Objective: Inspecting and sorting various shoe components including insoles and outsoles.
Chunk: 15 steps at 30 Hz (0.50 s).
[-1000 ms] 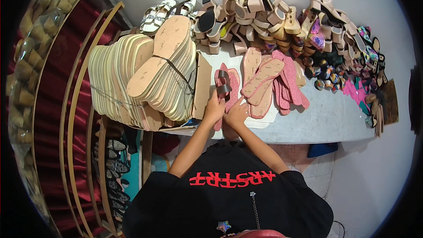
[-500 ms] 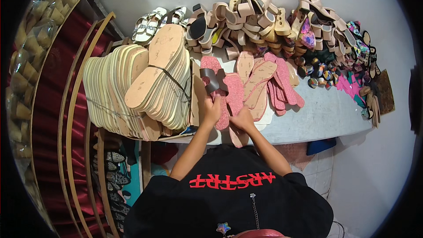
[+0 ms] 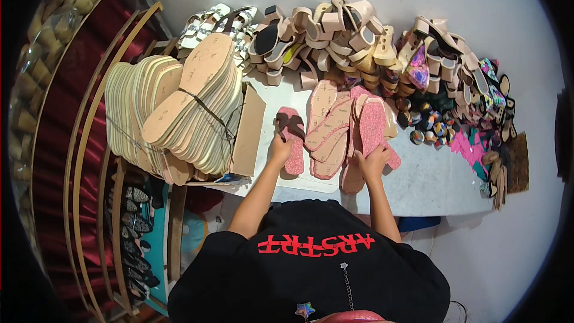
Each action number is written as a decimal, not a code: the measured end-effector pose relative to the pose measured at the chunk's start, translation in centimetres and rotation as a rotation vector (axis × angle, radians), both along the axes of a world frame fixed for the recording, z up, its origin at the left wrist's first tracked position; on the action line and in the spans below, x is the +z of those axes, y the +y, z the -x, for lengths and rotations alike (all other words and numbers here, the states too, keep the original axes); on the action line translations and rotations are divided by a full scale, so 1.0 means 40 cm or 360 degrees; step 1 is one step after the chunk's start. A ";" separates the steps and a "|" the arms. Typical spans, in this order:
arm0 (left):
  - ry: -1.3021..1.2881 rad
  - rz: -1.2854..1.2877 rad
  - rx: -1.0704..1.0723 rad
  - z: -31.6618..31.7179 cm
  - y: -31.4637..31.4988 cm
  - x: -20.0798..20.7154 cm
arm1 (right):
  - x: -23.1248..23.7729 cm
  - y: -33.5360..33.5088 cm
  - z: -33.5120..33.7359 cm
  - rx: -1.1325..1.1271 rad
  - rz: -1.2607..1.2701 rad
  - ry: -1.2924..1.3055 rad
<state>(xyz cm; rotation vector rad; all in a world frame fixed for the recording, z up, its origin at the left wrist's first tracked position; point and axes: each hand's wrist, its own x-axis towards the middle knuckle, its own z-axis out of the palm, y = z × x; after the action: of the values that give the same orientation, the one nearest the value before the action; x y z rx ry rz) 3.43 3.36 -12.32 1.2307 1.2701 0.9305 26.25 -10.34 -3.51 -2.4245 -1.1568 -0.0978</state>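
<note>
Head view: left hand [image 3: 280,151] clamped on strapped sole [image 3: 293,161], right hand [image 3: 373,164] on glittery sole [image 3: 372,125]; red lettering [image 3: 311,242] across black shirt [image 3: 263,281].

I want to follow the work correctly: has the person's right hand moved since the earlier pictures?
Yes. The right hand has moved to the right: it is now clearly farther from the cardboard box, holding a pink sole.

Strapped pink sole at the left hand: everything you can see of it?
The pink sole is long and flat, with a speckled, glittery-looking face. Dark brown, leather-like straps cross its far half. It points roughly away from the person, between the cardboard box and other soles. The left hand grips its left side; contact with the table below is unclear.
</note>
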 end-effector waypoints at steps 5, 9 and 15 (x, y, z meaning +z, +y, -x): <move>0.0208 -0.0124 0.0156 0.020 -0.004 -0.034 | 0.061 0.014 0.016 -0.0008 -0.0036 -0.0010; 0.0822 -0.0036 0.0226 0.010 -0.045 0.095 | 0.096 0.064 0.072 0.0295 -0.0267 0.0276; 0.0725 0.0127 0.0016 0.054 -0.021 0.114 | -0.045 0.168 0.264 0.1202 -0.0274 0.0878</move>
<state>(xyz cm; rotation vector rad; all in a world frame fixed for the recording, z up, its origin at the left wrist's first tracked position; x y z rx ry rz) 1.26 2.51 -7.77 1.4223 1.6519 0.6150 15.68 -3.62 -5.29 -1.5698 -1.5950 0.6301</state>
